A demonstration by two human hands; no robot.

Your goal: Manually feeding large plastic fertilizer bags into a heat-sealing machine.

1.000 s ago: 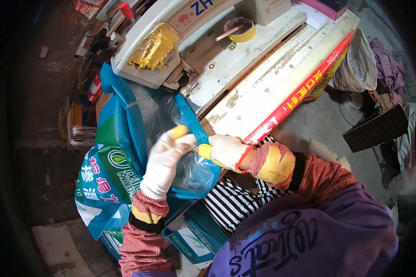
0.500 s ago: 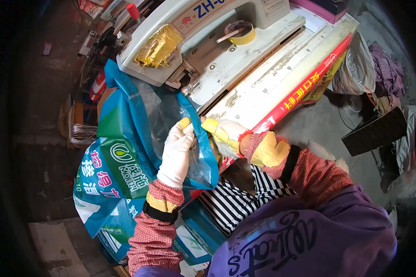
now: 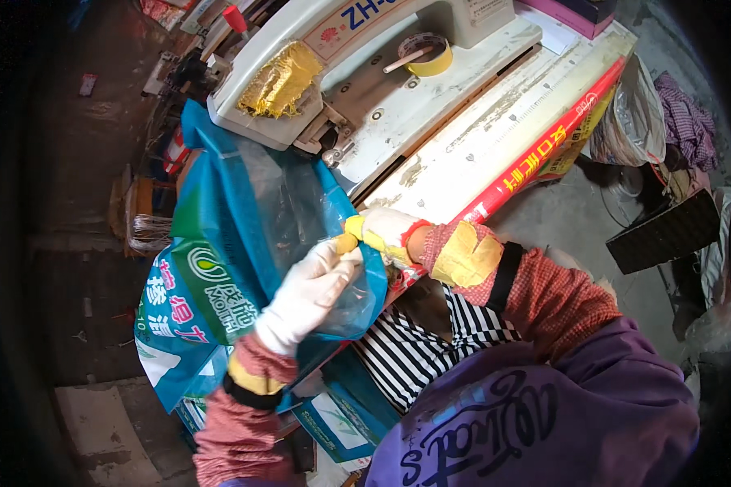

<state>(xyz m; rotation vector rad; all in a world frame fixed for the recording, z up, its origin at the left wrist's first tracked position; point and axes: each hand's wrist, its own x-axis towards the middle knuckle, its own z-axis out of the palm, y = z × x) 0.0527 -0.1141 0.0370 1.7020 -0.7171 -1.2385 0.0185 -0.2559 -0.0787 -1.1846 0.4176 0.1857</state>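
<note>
A large blue and green printed plastic bag (image 3: 219,203) hangs at the sewing machine (image 3: 292,73), its mouth spread and a clear plastic liner (image 3: 288,195) showing inside. White gloves with yellow-wrapped fingertips cover both hands. My left hand (image 3: 309,288) pinches the bag's folded rim between thumb and forefinger. Right beside it, my right hand (image 3: 386,234) closes on the same rim from the table side; its lower fingers are partly hidden. The far part of the rim lies close to the machine's presser foot (image 3: 337,150).
A yellow tape roll (image 3: 432,61) with a thin white stick sits on the machine bed. The white worktable (image 3: 495,134) has a red and yellow printed strip along its edge. At right are a dark box (image 3: 662,231) and checked cloth (image 3: 686,109). More blue bags (image 3: 341,422) lie below.
My left hand has moved up and right along the rim, tilting over to meet the right hand. The right hand has shifted slightly left. The near rim has moved a little.
</note>
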